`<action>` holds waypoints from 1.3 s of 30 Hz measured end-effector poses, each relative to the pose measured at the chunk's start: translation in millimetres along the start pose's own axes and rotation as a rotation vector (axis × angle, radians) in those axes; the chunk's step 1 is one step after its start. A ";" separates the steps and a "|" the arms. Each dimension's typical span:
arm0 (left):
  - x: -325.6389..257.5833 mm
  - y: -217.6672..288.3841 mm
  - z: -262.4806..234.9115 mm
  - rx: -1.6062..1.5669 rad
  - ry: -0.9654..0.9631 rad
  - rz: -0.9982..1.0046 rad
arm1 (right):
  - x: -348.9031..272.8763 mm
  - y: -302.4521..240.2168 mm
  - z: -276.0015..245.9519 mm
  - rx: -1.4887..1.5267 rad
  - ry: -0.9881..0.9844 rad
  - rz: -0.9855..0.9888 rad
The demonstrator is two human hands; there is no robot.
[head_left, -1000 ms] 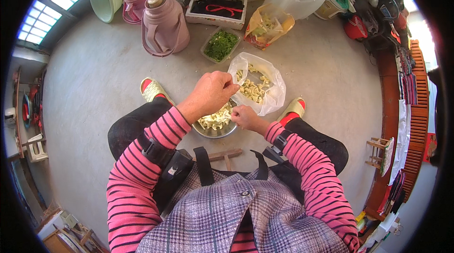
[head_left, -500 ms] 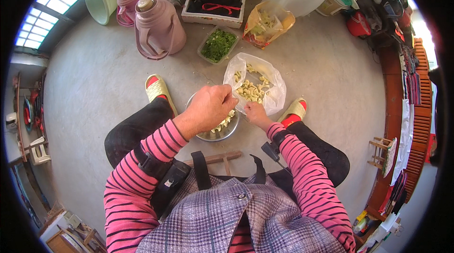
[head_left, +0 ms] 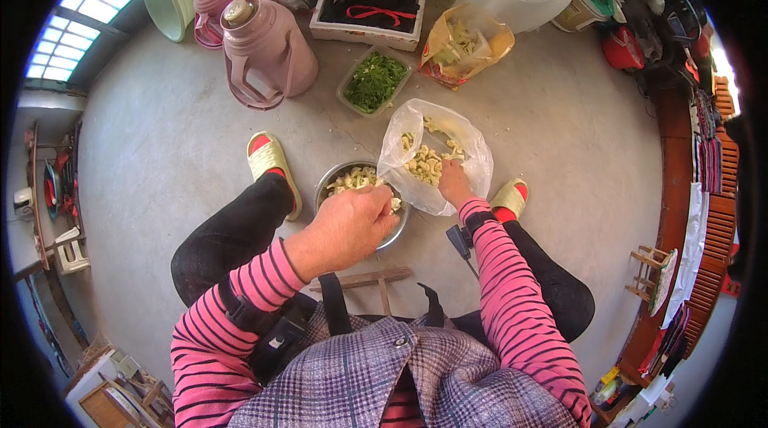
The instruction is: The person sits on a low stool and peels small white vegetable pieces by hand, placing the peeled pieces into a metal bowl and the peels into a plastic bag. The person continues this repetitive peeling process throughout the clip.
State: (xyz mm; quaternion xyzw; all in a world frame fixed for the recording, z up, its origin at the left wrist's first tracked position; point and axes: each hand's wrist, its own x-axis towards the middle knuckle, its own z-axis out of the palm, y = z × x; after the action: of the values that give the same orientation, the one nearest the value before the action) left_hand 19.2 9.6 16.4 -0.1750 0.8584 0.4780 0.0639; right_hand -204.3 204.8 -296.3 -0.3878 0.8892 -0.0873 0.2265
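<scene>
A metal bowl (head_left: 391, 242) of pale cauliflower pieces (head_left: 352, 179) sits on the floor between my feet. Above its near side is my left hand (head_left: 346, 228), its fingers curled closed; what they hold, if anything, is hidden. To the right of the bowl, an open clear plastic bag (head_left: 400, 121) has more cauliflower florets (head_left: 422, 166) inside. My right hand (head_left: 455, 185) reaches over the bag's near rim, fingertips drawn together at the florets. Whatever is between those fingertips is too small to make out.
Beyond the bag are a tub of chopped greens (head_left: 374, 82), a white foam box (head_left: 364, 33) and a paper bag of trimmings (head_left: 464, 46). Two pink thermos flasks (head_left: 276, 52) stand at the far left. A wooden stool piece (head_left: 364, 278) lies near my lap.
My right hand has moved from the bowl's edge into the plastic bag. My left hand has come lower and nearer to me, uncovering more of the bowl. The view has shifted slightly.
</scene>
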 end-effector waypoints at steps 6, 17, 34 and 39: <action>0.5 4.4 -0.3 -0.032 -0.046 0.003 | 17.9 -3.2 -12.4 -0.021 -0.117 0.145; 7.9 2.7 3.8 -0.045 -0.067 0.050 | 42.6 11.0 9.5 -0.043 -0.302 0.215; 3.5 -1.1 5.8 0.007 -0.021 0.093 | 32.0 23.3 -13.7 0.735 -0.124 0.311; 4.6 -4.3 8.8 0.060 0.018 0.111 | 28.0 9.1 -29.6 0.930 -0.134 0.322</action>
State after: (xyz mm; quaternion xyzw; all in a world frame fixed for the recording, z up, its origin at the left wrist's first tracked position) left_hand 15.9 13.9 7.0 -0.1296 0.8812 0.4534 0.0349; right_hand -240.8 190.0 -282.6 -0.1080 0.7883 -0.4134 0.4426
